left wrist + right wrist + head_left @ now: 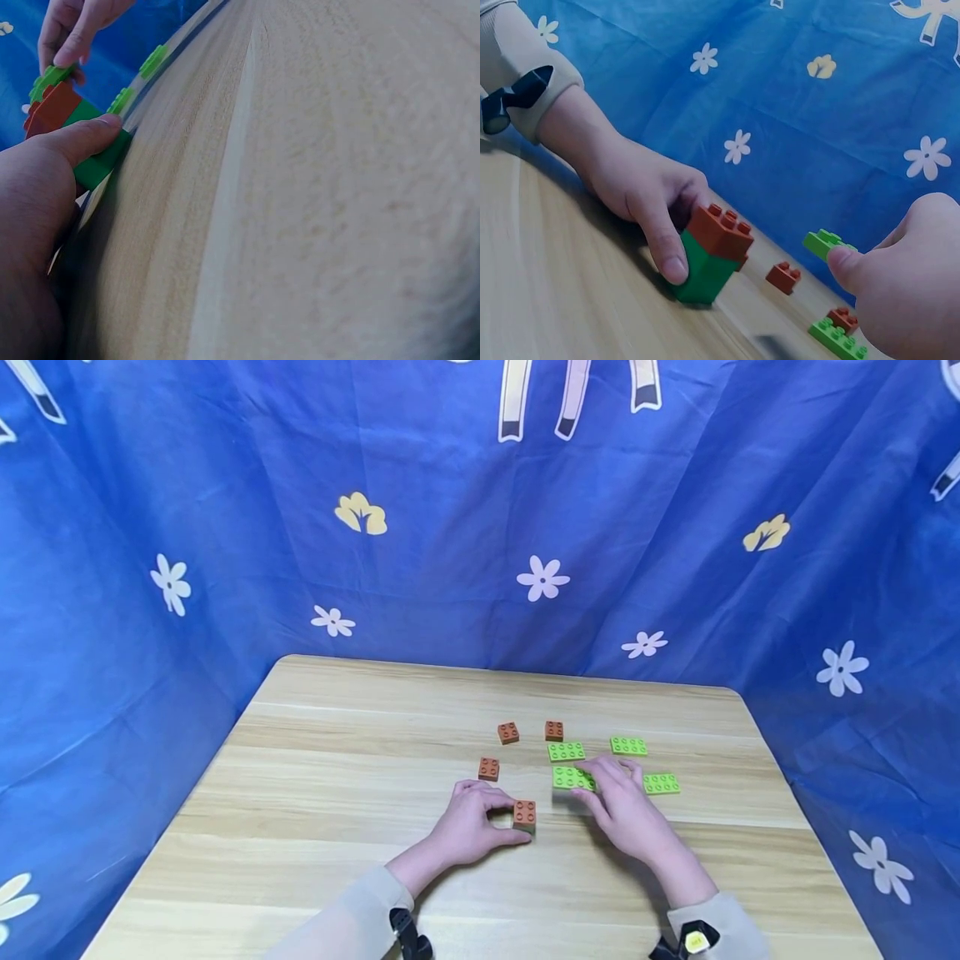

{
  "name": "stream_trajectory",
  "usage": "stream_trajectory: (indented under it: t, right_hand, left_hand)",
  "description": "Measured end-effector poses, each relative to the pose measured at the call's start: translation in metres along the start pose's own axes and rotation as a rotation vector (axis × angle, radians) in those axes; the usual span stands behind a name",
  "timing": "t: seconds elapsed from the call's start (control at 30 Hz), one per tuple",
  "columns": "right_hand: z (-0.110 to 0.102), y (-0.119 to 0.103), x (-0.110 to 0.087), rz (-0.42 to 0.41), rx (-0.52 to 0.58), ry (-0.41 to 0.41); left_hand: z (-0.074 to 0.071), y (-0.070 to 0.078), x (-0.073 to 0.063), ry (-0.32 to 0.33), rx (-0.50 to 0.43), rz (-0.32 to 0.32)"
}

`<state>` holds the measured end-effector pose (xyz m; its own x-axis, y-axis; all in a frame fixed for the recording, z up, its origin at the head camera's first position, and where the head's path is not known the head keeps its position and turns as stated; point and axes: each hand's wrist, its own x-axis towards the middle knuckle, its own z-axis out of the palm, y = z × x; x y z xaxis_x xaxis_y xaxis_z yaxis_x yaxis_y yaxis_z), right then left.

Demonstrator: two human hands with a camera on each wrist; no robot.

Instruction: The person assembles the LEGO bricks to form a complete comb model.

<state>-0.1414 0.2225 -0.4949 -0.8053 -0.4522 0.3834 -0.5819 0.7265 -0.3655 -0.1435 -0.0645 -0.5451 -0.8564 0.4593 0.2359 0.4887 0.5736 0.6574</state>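
My left hand (pixel 468 828) grips a small stack between thumb and fingers. On top of that stack is a reddish-brown brick (pixel 721 232) with studs, and under it sits a dark green block (pixel 706 270). The stack appears to stand upright on the table. To its right, my right hand (pixel 628 814) pinches a flat light-green brick (pixel 567 777) by one end. In the right wrist view this light-green brick is raised off the tabletop, a shadow below it. A gap separates it from the stack. The right hand's fingers hide its far end.
Loose reddish-brown bricks lie beyond the hands: one brick (pixel 489 768) near the left fingers, another (pixel 508 732) and a third (pixel 554 731) further back. Light-green flat bricks (pixel 566 751) (pixel 628 746) (pixel 662 784) lie around the right hand. A blue patterned curtain (pixel 450 610) hangs behind the wooden table (pixel 337 735).
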Motion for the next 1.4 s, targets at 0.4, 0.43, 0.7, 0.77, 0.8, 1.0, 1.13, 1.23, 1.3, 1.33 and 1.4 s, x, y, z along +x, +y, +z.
stream_trajectory:
  t: [0.4,0.43,0.7,0.77,0.8,1.0,1.13,1.23,1.3,1.33,1.4]
  right_hand:
    - [-0.001,-0.019,0.002,-0.026,-0.010,-0.009]
    - [0.000,-0.021,0.002,-0.030,-0.003,-0.011]
    - [0.006,-0.031,0.002,-0.069,0.020,-0.015]
    - [0.007,-0.033,0.002,-0.070,0.022,-0.016]
    - [0.008,-0.034,0.002,-0.071,0.023,-0.017]
    - [0.011,-0.039,0.001,-0.079,0.024,-0.021]
    - [0.014,-0.041,0.001,-0.089,0.014,-0.021]
    - [0.016,-0.042,0.001,-0.094,0.013,-0.025]
    - [0.018,-0.043,0.000,-0.096,0.017,-0.026]
    - [0.018,-0.043,0.000,-0.097,0.018,-0.029]
    - [0.019,-0.044,0.000,-0.096,0.020,-0.036]
  left_hand:
    - [0.000,0.001,-0.001,-0.004,-0.007,-0.006]
    - [0.000,0.001,-0.001,-0.004,-0.007,-0.006]
    - [-0.001,0.002,0.000,-0.008,-0.017,-0.001]
    - [-0.001,0.002,0.000,-0.009,-0.019,0.000]
    - [-0.001,0.002,0.000,-0.009,-0.020,0.000]
    - [-0.001,0.001,0.000,-0.012,-0.019,0.005]
    - [-0.001,0.001,-0.001,-0.014,-0.024,0.005]
    - [-0.001,0.001,-0.001,-0.013,-0.024,0.008]
    - [-0.001,0.001,-0.001,-0.012,-0.022,0.011]
    - [-0.001,0.001,0.000,-0.012,-0.020,0.012]
    - [-0.001,0.001,0.000,-0.011,-0.017,0.014]
